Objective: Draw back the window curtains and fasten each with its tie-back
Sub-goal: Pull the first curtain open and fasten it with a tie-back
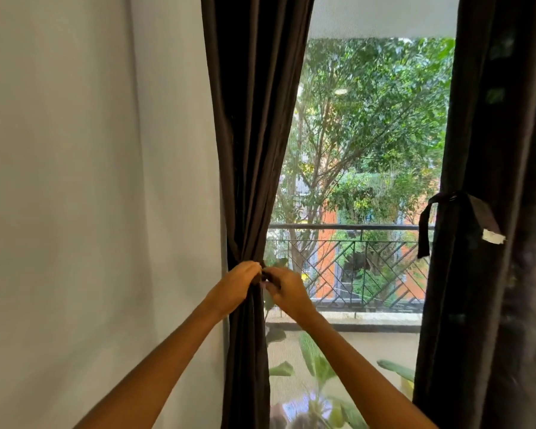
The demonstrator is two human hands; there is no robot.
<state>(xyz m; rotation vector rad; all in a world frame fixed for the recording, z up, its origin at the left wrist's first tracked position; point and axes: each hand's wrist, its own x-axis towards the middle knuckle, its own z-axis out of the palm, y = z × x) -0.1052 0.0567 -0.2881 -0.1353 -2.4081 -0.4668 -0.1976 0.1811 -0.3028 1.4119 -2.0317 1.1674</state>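
Left curtain (254, 134) bunched at window's left edge, beside wall (90, 181). Left hand (240, 281) and right hand (283, 287) both pinch dark tie-back (265, 277) at its waist. Right curtain (483, 119) drawn back, its tie (427, 224) wrapped, ends dangling.

The left curtain (254, 150), dark brown, hangs left of the window (369, 150), drawn back and gathered to a narrow waist partway down, then falling straight below. Its tie-back (266, 278) shows only as a small dark piece at that waist. The right curtain (489, 181), equally dark, hangs bunched right of the window, its tie-back (452, 212) looped loosely around it with one end dangling toward the window.
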